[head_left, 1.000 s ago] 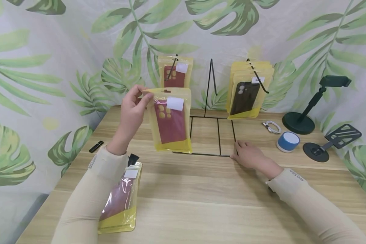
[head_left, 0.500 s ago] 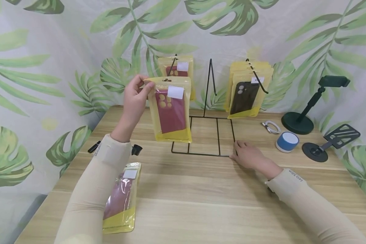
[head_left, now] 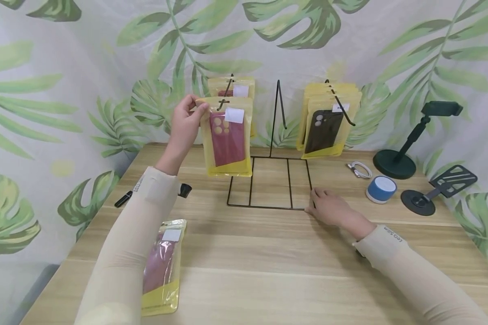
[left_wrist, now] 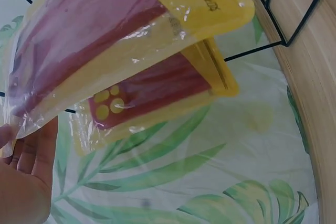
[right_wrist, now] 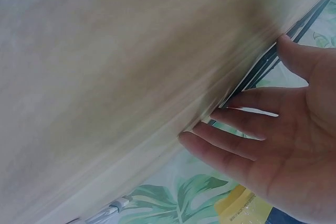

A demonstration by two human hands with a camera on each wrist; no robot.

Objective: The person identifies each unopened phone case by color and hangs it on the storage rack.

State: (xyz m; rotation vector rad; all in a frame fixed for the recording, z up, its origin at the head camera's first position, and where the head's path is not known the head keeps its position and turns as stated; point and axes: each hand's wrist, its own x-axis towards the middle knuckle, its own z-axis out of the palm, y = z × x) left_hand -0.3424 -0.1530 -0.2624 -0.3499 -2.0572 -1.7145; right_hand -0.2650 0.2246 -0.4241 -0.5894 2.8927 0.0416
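Note:
My left hand point(head_left: 185, 124) pinches the top left corner of a yellow-edged clear pouch point(head_left: 229, 169) holding a dark red phone case point(head_left: 229, 146). The pouch hangs upright at the left hook point(head_left: 220, 107) of a black wire display rack point(head_left: 270, 208), and the hook's tip shows in front of its hang hole. Behind it hangs another red phone case pouch point(left_wrist: 157, 90), apart from it in the left wrist view. My right hand point(head_left: 331, 208) rests at the rack base's front right corner, fingers extended, thumb and fingertips touching wire and table point(right_wrist: 105, 77).
Several pouches with a black phone case point(head_left: 324, 131) in front hang on the right hook. Another red case pouch point(head_left: 162, 266) lies front left. At right stand a blue-white speaker point(head_left: 381, 189), a coiled cable point(head_left: 361, 169), a green stand point(head_left: 395, 163) and a black stand point(head_left: 419, 203).
My left hand has lifted the pouch and moved it back towards the left hook, whose tip now shows in front of it. My right hand has stayed at the rack's corner.

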